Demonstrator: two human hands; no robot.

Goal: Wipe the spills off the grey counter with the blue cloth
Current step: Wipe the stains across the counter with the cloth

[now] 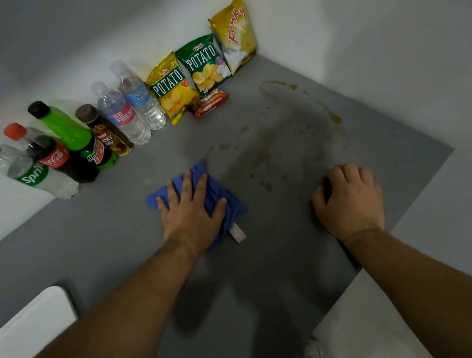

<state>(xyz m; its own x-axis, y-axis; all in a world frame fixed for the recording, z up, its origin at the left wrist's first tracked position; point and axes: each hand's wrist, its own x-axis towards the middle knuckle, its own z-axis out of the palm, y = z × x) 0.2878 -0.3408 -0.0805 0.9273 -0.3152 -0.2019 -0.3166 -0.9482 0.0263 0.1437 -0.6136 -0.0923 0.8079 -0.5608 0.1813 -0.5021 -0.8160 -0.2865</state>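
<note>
Blue cloth [202, 198] lies under the flat, spread left hand [191, 210]; brownish spills [264, 159] start just beyond its fingertips, stretching rightward, while the right hand [349, 201] rests curled, holding nothing.

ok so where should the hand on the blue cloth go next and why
Probably slide the left hand, pressed flat on the folded blue cloth, forward and to the right. The brownish spill drops lie just right of the cloth on the grey counter, unwiped, with a larger smeared brown trail beyond. The right hand rests curled on the counter's right edge.
</note>
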